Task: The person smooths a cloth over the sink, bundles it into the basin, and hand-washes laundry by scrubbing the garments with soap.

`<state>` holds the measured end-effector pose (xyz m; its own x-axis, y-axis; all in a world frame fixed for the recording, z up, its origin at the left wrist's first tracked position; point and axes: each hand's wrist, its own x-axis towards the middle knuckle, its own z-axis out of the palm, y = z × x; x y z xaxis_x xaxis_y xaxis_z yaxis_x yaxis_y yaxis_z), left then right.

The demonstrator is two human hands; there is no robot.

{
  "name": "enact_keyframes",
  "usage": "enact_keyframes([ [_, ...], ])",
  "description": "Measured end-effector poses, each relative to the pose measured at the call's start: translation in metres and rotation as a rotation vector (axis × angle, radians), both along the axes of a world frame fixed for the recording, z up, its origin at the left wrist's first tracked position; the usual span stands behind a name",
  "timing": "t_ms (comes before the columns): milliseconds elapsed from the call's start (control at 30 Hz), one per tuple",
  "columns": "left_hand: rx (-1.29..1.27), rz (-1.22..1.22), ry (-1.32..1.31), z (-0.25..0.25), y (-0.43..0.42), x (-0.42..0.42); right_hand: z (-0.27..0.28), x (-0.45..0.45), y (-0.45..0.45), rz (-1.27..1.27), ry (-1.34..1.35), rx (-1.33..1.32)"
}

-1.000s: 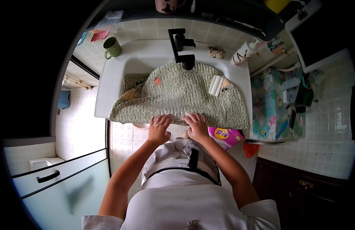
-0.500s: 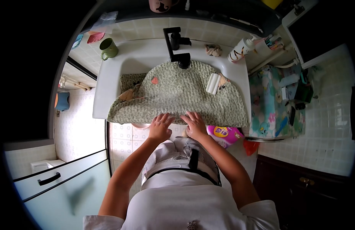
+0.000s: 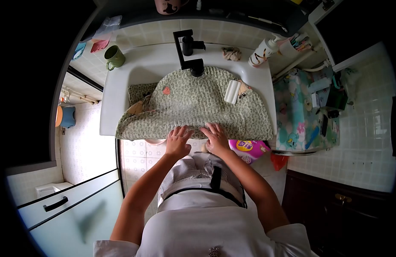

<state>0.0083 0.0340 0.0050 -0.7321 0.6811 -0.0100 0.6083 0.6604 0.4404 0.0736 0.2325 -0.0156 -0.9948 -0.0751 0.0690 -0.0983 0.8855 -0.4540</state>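
A green patterned quilted cloth [image 3: 185, 94] is draped across the white washbasin [image 3: 110, 92] and hangs over its front rim. My left hand [image 3: 178, 142] lies on the cloth's front edge, fingers stretched out and slightly apart. Close beside it, my right hand [image 3: 216, 139] rests on the same edge with its fingers extended. Both thumbs are low, near the rim. A white ridged bar [image 3: 232, 92], which looks like soap, sits on the right part of the cloth. The black faucet [image 3: 191, 64] reaches over the cloth's back edge.
A green mug [image 3: 114, 57] stands at the basin's back left corner. At the back right are a crumpled cloth [image 3: 231, 54] and a white pump bottle [image 3: 263, 52]. A pink detergent package [image 3: 250, 150] is below the rim. To the right, a patterned cover [image 3: 294, 113] carries small items.
The view has shifted slightly, so the basin and cloth appear a little further left. My hands stay at nearly the same spot on the cloth's front edge.
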Motion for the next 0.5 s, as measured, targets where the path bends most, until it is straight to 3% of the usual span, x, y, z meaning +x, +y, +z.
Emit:
enact_keyframes([
  [167,0.035,-0.033,-0.005,0.001,-0.007,0.005,0.004,0.015,0.003,0.087,-0.051,-0.069],
  [500,0.011,-0.038,0.024,0.0,0.008,0.007,0.005,0.013,0.007,0.007,0.036,-0.08],
])
